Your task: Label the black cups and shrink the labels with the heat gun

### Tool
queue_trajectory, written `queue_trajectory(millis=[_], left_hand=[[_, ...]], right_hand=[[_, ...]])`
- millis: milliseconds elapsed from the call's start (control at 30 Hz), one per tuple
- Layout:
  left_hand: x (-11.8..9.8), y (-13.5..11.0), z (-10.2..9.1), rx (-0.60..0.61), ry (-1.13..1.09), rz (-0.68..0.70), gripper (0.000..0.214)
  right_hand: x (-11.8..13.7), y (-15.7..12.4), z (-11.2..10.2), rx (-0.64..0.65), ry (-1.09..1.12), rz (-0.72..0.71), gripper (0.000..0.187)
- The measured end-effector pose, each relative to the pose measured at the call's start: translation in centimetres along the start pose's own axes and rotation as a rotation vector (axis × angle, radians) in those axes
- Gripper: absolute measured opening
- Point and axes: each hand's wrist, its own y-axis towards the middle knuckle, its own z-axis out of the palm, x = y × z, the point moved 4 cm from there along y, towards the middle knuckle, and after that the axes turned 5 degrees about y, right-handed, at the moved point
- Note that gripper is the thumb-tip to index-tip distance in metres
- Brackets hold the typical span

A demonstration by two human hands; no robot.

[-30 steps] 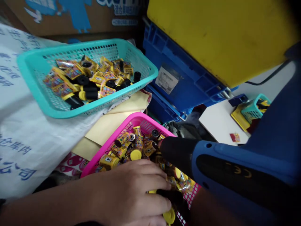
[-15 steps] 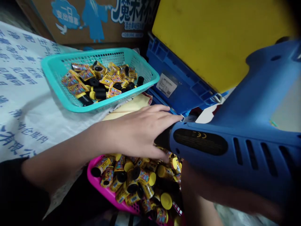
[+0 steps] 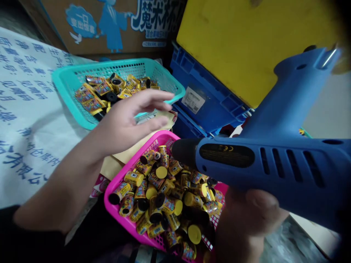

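My left hand (image 3: 126, 122) hovers between the two baskets, fingers partly bent and thumb apart, nothing visible in it. It partly covers a turquoise basket (image 3: 61, 82) of small yellow-labelled bottles (image 3: 101, 87). A blue power drill (image 3: 279, 113) lies across the right side, its handle slanting up and its black nose (image 3: 186, 151) pointing left. Under its body, my right hand (image 3: 244, 219) is closed around the near side; part of its grip is hidden. Below the nose sits a pink basket (image 3: 124, 223) heaped with yellow-and-black bottles (image 3: 164, 204), some with yellow lids.
Blue crates (image 3: 203, 95) stand behind, with a yellow panel (image 3: 233, 40) above them. At the back is a printed cardboard box (image 3: 82, 38). White printed sacking (image 3: 27, 109) covers the left side. Tan paper (image 3: 137, 144) lies between the baskets.
My left hand has moved from the drill's nose up and left toward the turquoise basket, uncovering more of the pink basket. The drill has shifted slightly left, and my right hand shows more clearly.
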Motion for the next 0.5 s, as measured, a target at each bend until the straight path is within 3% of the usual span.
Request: queue_trajectory(millis=[33, 100, 200, 300, 500], left_hand=[[1.2, -1.4, -0.4, -0.145, -0.099, -0.062, 0.025], [3.9, -4.4, -0.1, -0.274, -0.180, -0.229, 0.016], [7.5, -8.3, 1.3, -0.230, -0.026, -0.489, 0.019], [9.8, -10.6, 2.3, -0.188, -0.021, -0.634, 0.030], [10.5, -10.5, 2.9, -0.143, -0.054, -0.648, 0.037]], right_hand=[[0.5, 0.3, 0.4, -0.003, 0.013, -0.031, 0.063], [1.3, 1.0, 1.2, -0.005, 0.026, -0.068, 0.065], [1.6, 1.3, 1.8, 0.008, -0.010, -0.053, 0.065], [0.7, 0.7, 1.5, 0.036, -0.082, -0.030, 0.061], [-2.5, -1.4, -0.8, 0.101, -0.282, 0.012, 0.056]])
